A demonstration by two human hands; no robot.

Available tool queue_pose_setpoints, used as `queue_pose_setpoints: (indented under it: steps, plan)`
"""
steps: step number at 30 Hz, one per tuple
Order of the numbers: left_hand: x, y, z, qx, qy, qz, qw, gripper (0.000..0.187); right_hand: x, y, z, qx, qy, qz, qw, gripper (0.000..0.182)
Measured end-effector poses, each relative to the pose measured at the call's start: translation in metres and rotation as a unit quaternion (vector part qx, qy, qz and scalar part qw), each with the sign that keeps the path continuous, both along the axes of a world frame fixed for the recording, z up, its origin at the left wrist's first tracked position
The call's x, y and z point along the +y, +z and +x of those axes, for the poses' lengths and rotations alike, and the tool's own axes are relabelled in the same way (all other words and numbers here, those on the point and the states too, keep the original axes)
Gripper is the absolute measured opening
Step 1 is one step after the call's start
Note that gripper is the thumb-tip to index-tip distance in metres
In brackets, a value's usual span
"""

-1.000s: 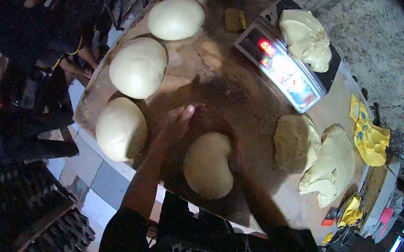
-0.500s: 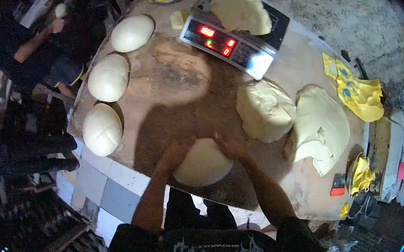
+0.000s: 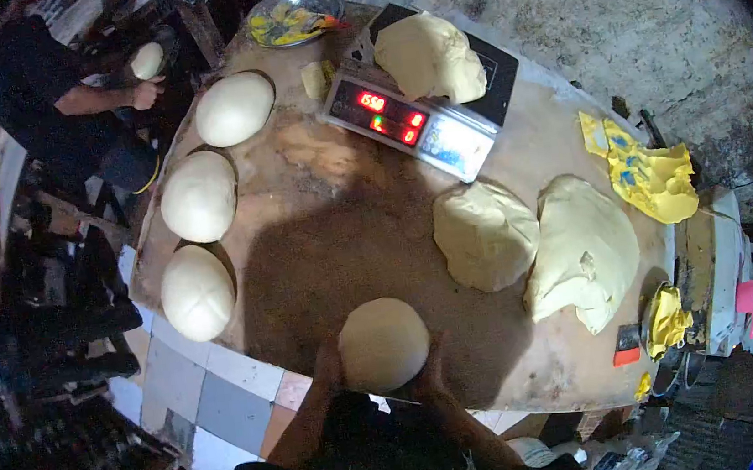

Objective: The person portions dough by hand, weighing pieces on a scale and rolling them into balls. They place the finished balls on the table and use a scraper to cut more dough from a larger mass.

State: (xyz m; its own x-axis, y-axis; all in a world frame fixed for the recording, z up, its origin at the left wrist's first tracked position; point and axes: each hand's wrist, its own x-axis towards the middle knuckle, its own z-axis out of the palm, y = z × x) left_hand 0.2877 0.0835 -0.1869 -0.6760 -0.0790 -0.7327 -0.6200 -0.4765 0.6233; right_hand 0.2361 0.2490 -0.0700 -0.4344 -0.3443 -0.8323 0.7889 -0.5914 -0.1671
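Observation:
A smooth round dough ball [image 3: 384, 344] sits at the table's near edge, cupped from both sides. My left hand [image 3: 328, 365] curves against its left side, and my right hand [image 3: 430, 363] presses on its right; the fingers are dim in shadow. To the right lie a flattened dough piece [image 3: 487, 234] and a larger folded dough slab [image 3: 583, 250]. Beyond them, another dough lump [image 3: 429, 57] rests on a digital scale [image 3: 411, 126] with lit red digits. Three dough balls line the left edge: far [image 3: 235, 108], middle [image 3: 199, 198] and near [image 3: 197, 293].
A person [image 3: 50, 95] at the far left holds a pale round piece [image 3: 147, 61]. A bowl [image 3: 294, 16] stands at the back corner. Crumpled yellow wrapping [image 3: 650, 174] lies along the right edge, with a yellow-lined bowl [image 3: 668, 319] nearer me. Floor tiles [image 3: 230, 411] show lower left.
My hands have drawn the dough ball toward me, and it looks rounder now. My hands have shifted from its far side to its left and right sides. The view has tilted slightly.

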Motion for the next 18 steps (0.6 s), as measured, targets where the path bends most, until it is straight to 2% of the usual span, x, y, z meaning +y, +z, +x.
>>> queue_pose_setpoints:
  steps: [1,3,4,5,6,7,8,9,10,11,12,13,14,15,16,17,18]
  plan:
    - [-0.006,-0.007,0.005,-0.002,-0.003,0.002,1.000,0.064,-0.015,0.007,-0.007,-0.002,-0.003,0.002,1.000,0.094]
    - [-0.036,-0.016,0.003,0.083,0.102,0.113,0.985,0.065,-0.040,0.017,-0.024,0.015,0.078,0.012,0.997,0.082]
    - [-0.047,-0.015,-0.003,0.123,0.148,0.168,0.967,0.066,-0.054,-0.011,-0.036,0.150,0.112,-0.003,0.982,0.075]
    - [-0.061,0.015,-0.023,0.142,0.157,0.165,0.963,0.065,-0.062,-0.037,-0.049,0.280,0.141,-0.013,0.949,0.068]
    - [-0.072,0.068,-0.054,0.148,0.151,0.144,0.967,0.063,-0.061,-0.007,-0.074,0.541,0.213,0.306,0.754,0.059]
    - [-0.080,0.122,-0.086,0.155,0.140,0.121,0.970,0.062,-0.057,0.050,-0.111,0.679,0.249,0.564,0.398,0.053]
    - [-0.086,0.164,-0.117,0.168,0.122,0.097,0.973,0.061,-0.053,0.121,-0.138,0.522,0.255,0.538,0.610,0.052]
    - [-0.128,0.129,-0.150,0.207,0.021,0.095,0.974,0.058,-0.020,0.001,-0.193,0.575,0.134,0.632,0.502,0.047]
    - [-0.168,0.093,-0.181,0.243,-0.076,0.091,0.963,0.055,-0.010,0.056,-0.215,0.561,0.019,0.614,0.555,0.045]
    - [-0.157,0.105,-0.203,0.184,0.061,0.023,0.981,0.053,0.019,0.071,-0.241,0.459,0.106,0.609,0.638,0.055]
    - [-0.171,0.058,-0.225,0.209,0.097,-0.117,0.966,0.049,0.046,0.075,-0.261,0.417,0.219,0.679,0.563,0.059]
    - [-0.188,-0.020,-0.255,0.202,0.127,-0.255,0.937,0.043,0.072,0.073,-0.274,0.364,0.329,0.730,0.476,0.063]
    - [-0.165,0.021,-0.258,0.173,0.080,-0.441,0.877,0.042,0.101,0.050,-0.283,0.360,0.331,0.735,0.470,0.065]
    - [-0.139,0.067,-0.254,0.134,0.031,-0.610,0.781,0.040,0.123,0.019,-0.292,0.359,0.334,0.738,0.464,0.068]
    - [-0.150,0.032,-0.260,0.132,0.097,-0.676,0.718,0.043,0.133,-0.005,-0.290,0.361,0.334,0.738,0.463,0.068]
    - [-0.146,0.045,-0.266,0.135,0.110,-0.676,0.716,0.043,0.140,-0.022,-0.294,0.411,0.296,0.658,0.558,0.069]
    - [-0.138,0.069,-0.259,0.170,0.176,-0.691,0.680,0.045,0.141,-0.032,-0.298,0.451,0.259,0.560,0.644,0.071]
